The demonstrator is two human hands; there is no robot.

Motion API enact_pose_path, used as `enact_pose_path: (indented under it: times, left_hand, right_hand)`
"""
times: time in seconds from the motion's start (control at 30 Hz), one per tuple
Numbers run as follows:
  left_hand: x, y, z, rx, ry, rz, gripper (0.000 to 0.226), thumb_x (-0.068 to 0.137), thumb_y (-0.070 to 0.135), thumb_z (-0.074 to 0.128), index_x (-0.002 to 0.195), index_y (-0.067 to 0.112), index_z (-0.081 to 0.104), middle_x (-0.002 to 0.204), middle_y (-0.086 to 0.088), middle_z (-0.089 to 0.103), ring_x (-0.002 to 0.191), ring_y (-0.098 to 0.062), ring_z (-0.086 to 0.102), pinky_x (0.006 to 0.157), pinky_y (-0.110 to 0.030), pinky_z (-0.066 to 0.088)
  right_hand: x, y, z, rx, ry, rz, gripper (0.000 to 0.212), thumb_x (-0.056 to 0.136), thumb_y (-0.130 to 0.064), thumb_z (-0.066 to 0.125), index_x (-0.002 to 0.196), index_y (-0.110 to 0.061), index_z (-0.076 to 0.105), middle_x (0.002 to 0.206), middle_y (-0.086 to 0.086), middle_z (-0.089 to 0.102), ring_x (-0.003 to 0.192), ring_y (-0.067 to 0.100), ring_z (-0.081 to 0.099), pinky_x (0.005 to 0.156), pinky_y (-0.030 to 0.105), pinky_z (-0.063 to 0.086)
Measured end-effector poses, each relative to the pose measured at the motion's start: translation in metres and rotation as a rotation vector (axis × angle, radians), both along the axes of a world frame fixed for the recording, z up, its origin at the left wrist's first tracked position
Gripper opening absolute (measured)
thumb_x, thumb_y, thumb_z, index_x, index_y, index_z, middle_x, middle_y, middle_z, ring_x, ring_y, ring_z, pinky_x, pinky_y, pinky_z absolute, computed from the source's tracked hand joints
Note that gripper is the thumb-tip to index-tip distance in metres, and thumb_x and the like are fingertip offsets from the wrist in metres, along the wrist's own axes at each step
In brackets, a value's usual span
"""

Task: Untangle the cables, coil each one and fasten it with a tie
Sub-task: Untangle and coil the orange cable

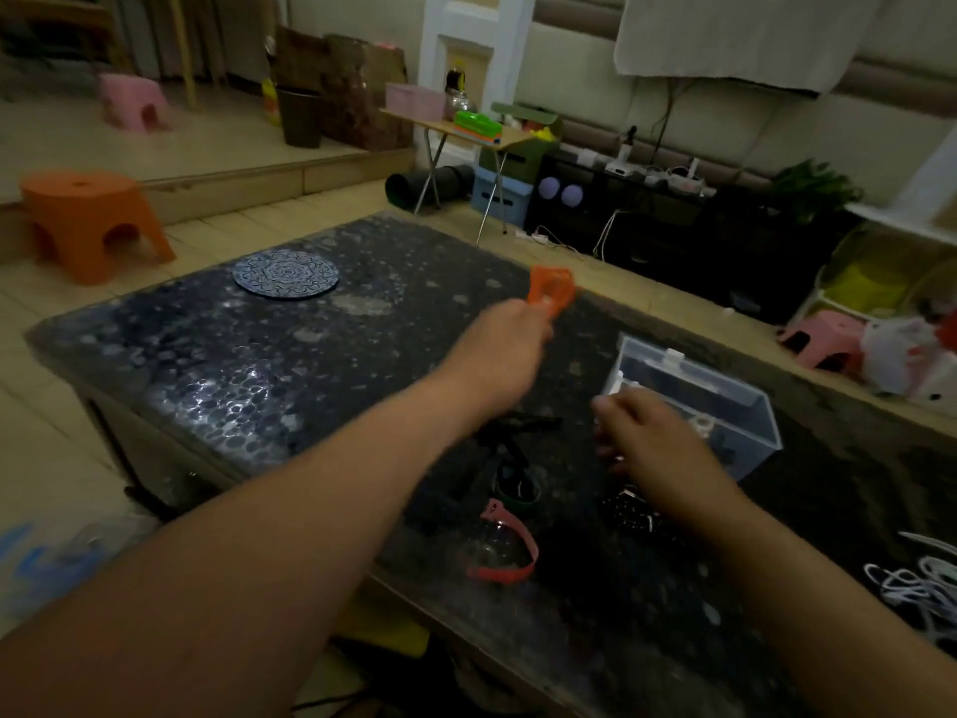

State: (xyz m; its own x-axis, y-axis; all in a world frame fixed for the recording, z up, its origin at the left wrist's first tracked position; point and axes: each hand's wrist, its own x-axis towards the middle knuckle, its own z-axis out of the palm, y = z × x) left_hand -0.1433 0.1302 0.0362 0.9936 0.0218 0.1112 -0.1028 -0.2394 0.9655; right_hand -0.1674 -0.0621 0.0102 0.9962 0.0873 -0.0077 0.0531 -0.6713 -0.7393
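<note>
Table (207, 355): dark pebble-patterned top
Clear box (745, 406): right of centre, contents unclear
White cables (922, 583): tangled heap at table's right edge, well apart from both hands
Left hand (510, 329): raised, pinching orange tie (553, 290)
Right hand (647, 437): fingers loosely curled, nothing seen in it
Red tie (510, 557): loose near front edge
Handling note: advisable to set orange tie within reach, free one cable end first

Single head camera, wide-angle, looking forward-down, close over table (207, 355).
</note>
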Motion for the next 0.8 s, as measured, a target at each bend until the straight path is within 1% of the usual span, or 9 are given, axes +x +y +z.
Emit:
enact_pose_path:
  times: [0.07,0.13,0.23,0.33,0.5,0.6,0.67,0.73,0.8]
  left_hand:
    - [0.01,0.017,-0.001,-0.262,0.091,0.082,0.027,0.1,0.039,0.043,0.083,0.021,0.055,0.053,0.008,0.044,0.045,-0.015,0.037,0.049,-0.031,0.026]
    - [0.01,0.025,-0.001,-0.402,0.148,0.078,0.026,0.103,0.038,0.039,0.087,0.02,0.05,0.055,0.007,0.037,0.045,-0.013,0.029,0.045,-0.027,0.02]
    - [0.005,0.031,0.005,-0.506,0.157,0.035,0.024,0.105,0.033,0.035,0.09,0.019,0.048,0.062,0.005,0.035,0.048,-0.011,0.027,0.043,-0.027,0.018]
    - [0.007,0.032,0.006,-0.533,0.145,0.037,0.02,0.104,0.023,0.036,0.091,0.017,0.05,0.063,0.003,0.036,0.046,-0.01,0.027,0.039,-0.024,0.018]
    - [0.017,0.034,0.001,-0.514,0.076,0.106,0.02,0.108,0.017,0.038,0.097,0.014,0.055,0.07,0.001,0.043,0.054,-0.011,0.039,0.043,-0.023,0.033]
    - [0.013,0.029,0.0,-0.427,0.099,0.073,0.022,0.111,0.023,0.038,0.101,0.017,0.057,0.072,0.001,0.048,0.062,-0.014,0.047,0.051,-0.03,0.049]
    - [0.006,0.018,-0.002,-0.372,0.151,-0.011,0.023,0.113,0.027,0.038,0.105,0.018,0.057,0.075,0.0,0.049,0.063,-0.014,0.049,0.051,-0.03,0.054]
    - [0.001,0.003,-0.007,-0.273,0.16,-0.071,0.024,0.113,0.029,0.037,0.105,0.019,0.057,0.078,0.0,0.046,0.06,-0.013,0.044,0.047,-0.027,0.048]
    - [0.0,-0.019,-0.01,-0.221,0.174,-0.098,0.023,0.112,0.026,0.035,0.104,0.017,0.055,0.076,-0.001,0.042,0.054,-0.012,0.037,0.043,-0.023,0.035]
  right_hand:
    - [0.021,0.022,-0.013,-0.233,0.038,0.107,0.023,0.107,-0.046,0.055,0.108,-0.026,0.065,0.101,-0.004,0.068,0.092,0.013,0.066,0.08,0.036,0.055]
    - [0.039,0.047,-0.029,-0.323,0.075,0.152,0.024,0.104,-0.048,0.06,0.106,-0.024,0.066,0.101,-0.003,0.068,0.09,0.014,0.065,0.08,0.036,0.054]
    - [0.054,0.074,-0.047,-0.424,0.121,0.176,0.029,0.099,-0.051,0.066,0.096,-0.022,0.068,0.093,0.0,0.069,0.085,0.017,0.066,0.074,0.036,0.052]
    - [0.059,0.081,-0.049,-0.459,0.088,0.185,0.023,0.099,-0.042,0.07,0.086,-0.023,0.068,0.089,-0.001,0.069,0.083,0.017,0.065,0.071,0.033,0.048]
    - [0.05,0.067,-0.041,-0.266,0.067,0.201,0.013,0.1,-0.027,0.069,0.09,-0.019,0.068,0.084,-0.001,0.073,0.08,0.017,0.07,0.071,0.035,0.056]
    - [0.039,0.05,-0.03,0.111,0.113,0.097,0.003,0.097,-0.009,0.065,0.099,-0.011,0.063,0.083,0.003,0.08,0.077,0.018,0.078,0.076,0.044,0.063]
    - [0.031,0.032,-0.018,0.342,0.157,-0.003,0.006,0.098,-0.002,0.059,0.098,-0.008,0.059,0.082,0.008,0.075,0.07,0.02,0.076,0.065,0.037,0.06]
    - [0.022,0.004,-0.007,0.46,0.173,-0.107,0.011,0.101,-0.003,0.049,0.096,-0.01,0.057,0.076,0.009,0.063,0.06,0.021,0.062,0.054,0.032,0.047]
    - [0.014,-0.034,0.001,0.522,0.171,-0.203,0.017,0.105,-0.01,0.041,0.103,-0.009,0.058,0.067,0.003,0.051,0.053,0.016,0.045,0.052,0.032,0.036]
